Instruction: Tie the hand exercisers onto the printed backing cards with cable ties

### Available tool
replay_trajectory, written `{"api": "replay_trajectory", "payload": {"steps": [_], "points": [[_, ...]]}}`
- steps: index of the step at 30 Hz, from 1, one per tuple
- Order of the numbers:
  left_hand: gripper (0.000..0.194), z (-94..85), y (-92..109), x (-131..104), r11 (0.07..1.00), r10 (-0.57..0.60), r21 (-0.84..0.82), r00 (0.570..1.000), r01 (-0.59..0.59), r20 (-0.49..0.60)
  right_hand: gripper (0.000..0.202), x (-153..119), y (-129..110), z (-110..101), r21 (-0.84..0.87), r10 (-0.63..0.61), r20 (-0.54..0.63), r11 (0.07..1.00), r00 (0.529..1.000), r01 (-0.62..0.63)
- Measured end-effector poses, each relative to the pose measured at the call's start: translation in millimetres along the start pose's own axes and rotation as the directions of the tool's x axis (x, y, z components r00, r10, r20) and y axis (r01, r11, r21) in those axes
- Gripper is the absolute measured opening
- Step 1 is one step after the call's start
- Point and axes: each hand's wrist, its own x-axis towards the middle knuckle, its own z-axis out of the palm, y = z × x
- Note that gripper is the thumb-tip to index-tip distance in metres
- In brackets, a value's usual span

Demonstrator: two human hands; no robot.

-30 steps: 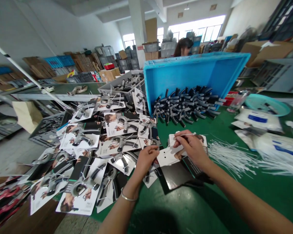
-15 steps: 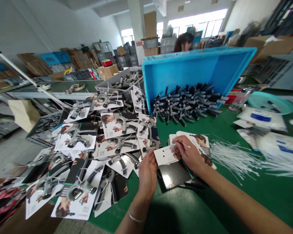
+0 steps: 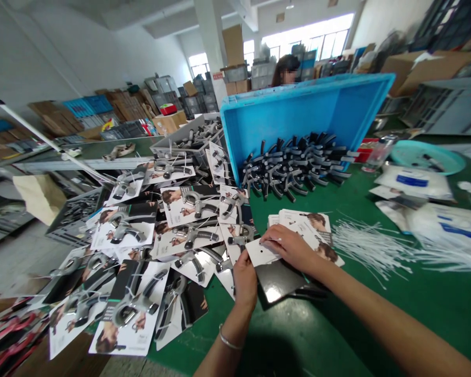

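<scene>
A backing card (image 3: pixel 259 254) with small punched holes is in front of me, white side up, over a glossy black card surface (image 3: pixel 278 281). My left hand (image 3: pixel 245 280) pinches the card's left edge between thumb and fingers. Over the card's upper right part, my right hand (image 3: pixel 290 247) is closed, with a thin white cable tie (image 3: pixel 276 240) partly showing at its fingers. Behind that hand lies a stack of printed cards (image 3: pixel 312 222). To the left, several hand grips (image 3: pixel 196 204) lie strapped onto printed cards.
A tipped blue crate (image 3: pixel 298 112) spills loose hand grips (image 3: pixel 294 167) onto the green table (image 3: pixel 317 335). Loose white cable ties (image 3: pixel 371 248) spread at the right, beside plastic bags (image 3: pixel 447 230) and a turquoise tray (image 3: pixel 427 154). Beyond the crate a person (image 3: pixel 284 70) is partly visible.
My right hand has turned flatter over the card, its fingers shifting left. My left hand has closed in on the card's edge. The view has swung slightly.
</scene>
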Motion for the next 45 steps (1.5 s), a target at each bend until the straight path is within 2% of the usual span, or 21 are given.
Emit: {"api": "replay_trajectory", "payload": {"steps": [2, 5, 7, 10, 12, 15, 18, 20, 23, 25, 26, 29, 32, 37, 39, 45], "points": [[0.022, -4.3, -5, -7, 0.999, 0.024, 0.033, 1.0, -0.024, -0.004, 0.017, -1, 2, -3, 0.098, 0.054, -0.026, 0.994, 0.998, -0.052], [0.008, -15.7, -12, -24, 0.987, 0.063, 0.144, 0.998, -0.066, 0.021, 0.018, -4, 6, -6, 0.209, 0.172, -0.061, 0.965, 0.983, -0.155], [0.012, -25.2, -14, -36, 0.953, 0.12, 0.262, 0.985, -0.15, 0.125, 0.018, -5, 7, -5, 0.223, 0.185, -0.04, 0.96, 0.982, -0.171], [0.019, -36.3, -12, -45, 0.894, 0.201, 0.334, 0.934, -0.298, 0.296, 0.017, -4, 6, -3, 0.173, 0.147, 0.0, 0.974, 0.989, -0.145], [0.021, -39.5, -11, -44, 0.866, 0.233, 0.362, 0.918, -0.345, 0.32, 0.023, -1, 3, -2, 0.118, 0.176, -0.001, 0.977, 0.984, -0.175], [0.022, -39.4, -15, -35, 0.828, 0.272, 0.413, 0.915, -0.38, 0.297, 0.038, 7, -3, 1, -0.032, 0.24, -0.007, 0.97, 0.971, -0.24], [0.028, -38.3, -23, -27, 0.779, 0.349, 0.45, 0.899, -0.436, 0.266, 0.022, 14, -6, 4, -0.169, 0.233, 0.015, 0.959, 0.972, -0.227], [0.035, -38.3, -28, -25, 0.754, 0.397, 0.451, 0.879, -0.477, 0.266, 0.018, 15, -6, 6, -0.175, 0.213, 0.02, 0.963, 0.977, -0.207], [0.046, -38.0, -34, -22, 0.764, 0.387, 0.389, 0.848, -0.515, 0.362, 0.016, 13, -3, 5, -0.113, 0.168, 0.017, 0.98, 0.986, -0.165], [0.048, -35.7, -35, -20, 0.798, 0.355, 0.346, 0.849, -0.493, 0.391, 0.013, 10, -3, 4, -0.082, 0.154, 0.017, 0.985, 0.988, -0.152], [0.047, -33.7, -35, -19, 0.818, 0.344, 0.334, 0.864, -0.468, 0.369, 0.012, 10, -3, 4, -0.08, 0.158, 0.018, 0.985, 0.987, -0.156], [0.04, -23.6, -32, -14, 0.875, 0.316, 0.308, 0.922, -0.374, 0.222, 0.01, 11, -6, 5, -0.112, 0.168, 0.028, 0.98, 0.985, -0.164], [0.029, -11.0, -28, -9, 0.931, 0.27, 0.231, 0.959, -0.283, 0.086, 0.01, 13, -10, 8, -0.175, 0.153, 0.028, 0.974, 0.988, -0.146], [0.028, 0.8, -28, -1, 0.997, 0.07, -0.029, 0.993, -0.073, -0.099, 0.014, 15, -9, 10, -0.145, 0.166, -0.012, 0.975, 0.986, -0.166], [0.028, 1.5, -29, 1, 0.997, 0.035, -0.068, 0.994, -0.042, -0.106, 0.019, 14, -6, 10, -0.138, 0.163, -0.017, 0.977, 0.986, -0.164], [0.03, 1.6, -30, 1, 0.994, 0.032, -0.099, 0.999, -0.036, -0.036, 0.021, 10, -7, 13, -0.191, 0.143, -0.044, 0.97, 0.989, -0.149]]}}
